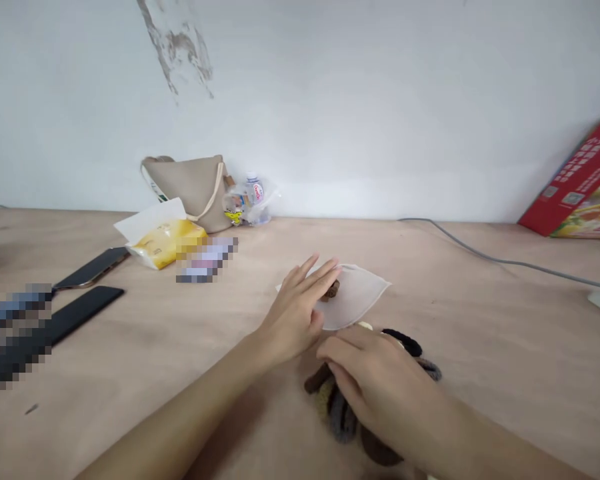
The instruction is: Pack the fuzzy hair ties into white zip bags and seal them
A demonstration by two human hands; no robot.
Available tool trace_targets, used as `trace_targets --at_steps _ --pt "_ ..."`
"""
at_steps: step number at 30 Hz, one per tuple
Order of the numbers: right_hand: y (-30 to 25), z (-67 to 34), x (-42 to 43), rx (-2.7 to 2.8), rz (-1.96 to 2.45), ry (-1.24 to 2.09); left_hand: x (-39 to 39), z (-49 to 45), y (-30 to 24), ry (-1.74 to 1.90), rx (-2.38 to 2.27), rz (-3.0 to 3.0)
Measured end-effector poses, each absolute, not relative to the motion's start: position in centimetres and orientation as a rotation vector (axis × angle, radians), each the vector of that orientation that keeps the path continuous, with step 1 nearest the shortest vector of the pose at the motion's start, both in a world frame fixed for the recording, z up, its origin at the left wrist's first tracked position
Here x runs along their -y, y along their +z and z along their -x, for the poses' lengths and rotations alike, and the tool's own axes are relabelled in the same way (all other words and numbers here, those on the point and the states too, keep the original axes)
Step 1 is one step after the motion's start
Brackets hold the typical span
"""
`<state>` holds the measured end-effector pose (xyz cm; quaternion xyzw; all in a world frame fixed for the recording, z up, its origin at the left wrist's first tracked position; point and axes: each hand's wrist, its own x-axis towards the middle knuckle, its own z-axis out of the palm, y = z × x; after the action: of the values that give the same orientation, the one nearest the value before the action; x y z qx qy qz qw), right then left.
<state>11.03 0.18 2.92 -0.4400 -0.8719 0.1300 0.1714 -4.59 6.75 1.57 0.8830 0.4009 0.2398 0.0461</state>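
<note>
Plywood tabletop [480, 373] under hands [293, 317] [375, 387]; sheer pouch [363, 297] points right.

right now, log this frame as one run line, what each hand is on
left hand: fingers on translucent pouch | right hand: on fabric hair ties | nearby: tan bag, yellow packet, smartphone

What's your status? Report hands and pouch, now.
Left hand on translucent pouch, beside small brown item. Right hand on fuzzy hair ties.
</note>
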Motion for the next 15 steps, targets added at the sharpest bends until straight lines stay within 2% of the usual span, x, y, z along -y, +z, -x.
trace_targets --at_steps 5,15 --pt "3.5 -11.1 -0.2 2.473 1.266 0.421 -6.8 4.5 1.6 0.741 -1.220 -2.680" --pt "2.8 -7.7 -1.0 2.633 1.335 0.303 -7.0 5.2 2.7 0.717 -1.269 -2.632"
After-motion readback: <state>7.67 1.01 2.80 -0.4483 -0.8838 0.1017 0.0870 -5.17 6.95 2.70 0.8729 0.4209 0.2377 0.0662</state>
